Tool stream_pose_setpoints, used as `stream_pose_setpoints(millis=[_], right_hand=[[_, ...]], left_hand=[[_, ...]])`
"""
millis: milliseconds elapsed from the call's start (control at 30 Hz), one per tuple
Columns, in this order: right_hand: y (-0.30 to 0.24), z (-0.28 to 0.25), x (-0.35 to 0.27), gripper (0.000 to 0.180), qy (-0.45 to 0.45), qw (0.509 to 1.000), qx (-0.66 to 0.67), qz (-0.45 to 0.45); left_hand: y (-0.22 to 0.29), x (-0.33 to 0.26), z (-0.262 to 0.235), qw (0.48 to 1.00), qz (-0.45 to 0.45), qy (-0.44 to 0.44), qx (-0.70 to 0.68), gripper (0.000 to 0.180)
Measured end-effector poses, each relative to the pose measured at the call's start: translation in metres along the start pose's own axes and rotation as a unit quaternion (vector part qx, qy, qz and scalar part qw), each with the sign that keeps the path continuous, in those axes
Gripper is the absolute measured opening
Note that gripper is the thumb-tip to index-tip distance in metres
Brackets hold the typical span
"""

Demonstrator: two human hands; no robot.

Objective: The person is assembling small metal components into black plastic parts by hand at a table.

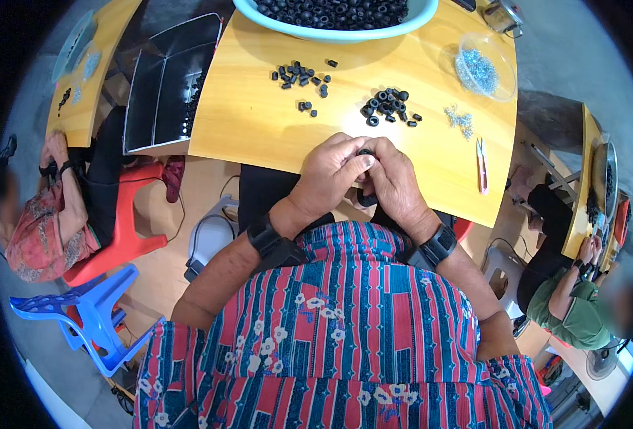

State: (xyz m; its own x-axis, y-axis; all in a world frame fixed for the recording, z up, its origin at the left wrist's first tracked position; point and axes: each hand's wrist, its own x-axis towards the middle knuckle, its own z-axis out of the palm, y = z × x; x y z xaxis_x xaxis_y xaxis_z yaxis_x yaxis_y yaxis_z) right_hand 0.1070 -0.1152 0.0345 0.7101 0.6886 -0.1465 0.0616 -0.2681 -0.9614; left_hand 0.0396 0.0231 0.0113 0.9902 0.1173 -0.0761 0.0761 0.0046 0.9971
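My left hand [330,175] and my right hand [395,179] meet at the near edge of a yellow wooden table [252,121]. Together they pinch a small black rubber ring [365,152] between their fingertips. A second black piece [367,199] shows below the hands. Just beyond my fingers lies a heap of black rings [389,105]. Further left sit two smaller scatters of black rings [300,74]. Both wrists wear black bands.
A light blue basin [338,21] full of black rings stands at the far edge. A clear dish of small metal parts [479,68], loose metal bits [459,118] and red-handled snips [482,166] lie to the right. Other people sit at tables left and right; blue stool [91,311] lower left.
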Motion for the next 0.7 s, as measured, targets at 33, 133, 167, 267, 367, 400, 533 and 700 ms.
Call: stream_pose_setpoints(millis=[33, 133, 167, 267, 367, 400, 533, 700], right_hand=[[0.0, 0.0, 0.001, 0.017, -0.003, 1.0, 0.0, 0.004], [0.004, -0.005, 0.005, 0.017, -0.016, 0.997, 0.056, 0.049], [0.005, -0.008, 0.006, 0.018, -0.029, 0.989, 0.112, 0.093], [0.008, -0.022, 0.017, 0.023, -0.077, 0.961, 0.225, 0.14], [0.014, -0.033, 0.021, 0.03, -0.116, 0.927, 0.317, 0.166], [0.012, -0.034, 0.02, 0.029, -0.124, 0.916, 0.335, 0.183], [0.015, -0.035, 0.02, 0.025, -0.139, 0.878, 0.409, 0.207], [0.016, -0.037, 0.021, 0.023, -0.147, 0.863, 0.433, 0.216]], left_hand=[[-0.001, 0.002, 0.0, 1.0, 0.0, 0.005, 0.002, 0.031], [0.0, 0.004, 0.0, 1.0, 0.002, 0.0, -0.021, 0.031], [0.0, 0.004, 0.0, 0.999, 0.001, -0.008, -0.048, 0.032], [0.001, 0.004, 0.002, 0.992, -0.013, 0.011, -0.125, 0.032], [-0.004, 0.005, 0.006, 0.994, -0.031, 0.027, -0.101, 0.03], [-0.004, 0.004, 0.006, 0.994, -0.03, 0.027, -0.1, 0.03], [-0.007, 0.008, 0.004, 0.99, -0.047, 0.03, -0.128, 0.028], [-0.006, 0.01, 0.005, 0.99, -0.042, 0.037, -0.128, 0.025]])
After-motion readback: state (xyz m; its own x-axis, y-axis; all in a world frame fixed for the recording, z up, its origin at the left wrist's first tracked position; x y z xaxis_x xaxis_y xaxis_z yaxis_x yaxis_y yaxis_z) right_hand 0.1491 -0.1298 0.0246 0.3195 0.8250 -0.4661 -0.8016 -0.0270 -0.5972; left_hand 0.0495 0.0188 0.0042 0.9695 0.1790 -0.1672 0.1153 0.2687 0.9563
